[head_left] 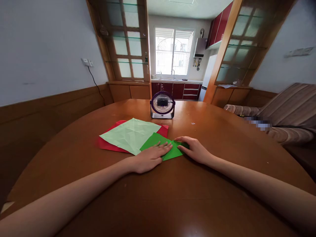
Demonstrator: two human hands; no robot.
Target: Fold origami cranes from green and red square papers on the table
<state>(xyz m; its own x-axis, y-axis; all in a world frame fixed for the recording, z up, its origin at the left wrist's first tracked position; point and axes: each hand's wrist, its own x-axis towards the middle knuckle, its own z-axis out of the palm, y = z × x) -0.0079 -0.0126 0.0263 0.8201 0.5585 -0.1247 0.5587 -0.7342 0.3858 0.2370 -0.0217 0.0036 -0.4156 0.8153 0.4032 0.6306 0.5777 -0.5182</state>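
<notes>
1. The dark green sheet (166, 147) is found flat on the round wooden desk (172, 197), near its middle; its left corner overlaps a pale green sheet (129, 135), which in turn lies over a red sheet (108, 145).
2. The left hand (150, 156) is laid palm down on the dark green sheet, fingers spread flat and pressing; nothing is pinched in this grip.
3. The right hand (194, 149) is set at the sheet's right edge, fingers together and bent onto the paper; whether the edge is pinched or only pressed cannot be told.
4. The step in hand is judged to be a fold or crease; for a clean line the flat hand is best kept as an anchor so the sheet is not slid over the smooth desk.
5. Corners are best matched before any pressure is given; the crease is then best run outward from its middle.
6. The small fan (162, 105) stands well behind the sheets, facing them; loose paper is best kept weighted in case air is blown.
</notes>
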